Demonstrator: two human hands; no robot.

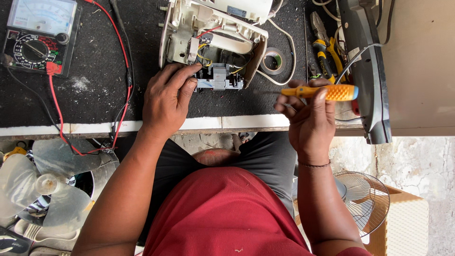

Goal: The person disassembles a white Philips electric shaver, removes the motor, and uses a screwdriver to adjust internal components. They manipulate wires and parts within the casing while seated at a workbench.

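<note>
An opened white plastic appliance housing (pixel 213 33) lies on the black bench mat, its wires and a grey switch block (pixel 220 78) exposed. My left hand (pixel 166 99) rests against the housing's near left side, fingers touching the grey block's left end. To the right, my right hand (pixel 308 118) holds an orange-handled screwdriver (pixel 327 92) level, its thin shaft pointing left toward the housing; the tip is blurred and stops short of it.
An analogue multimeter (pixel 38 35) with red and black leads sits at the far left. A tape roll (pixel 274 60), yellow-handled pliers (pixel 327 52) and a dark grey appliance body (pixel 367 71) lie to the right. Below the bench: clear fan blade (pixel 45 185), wire fan guard (pixel 365 199).
</note>
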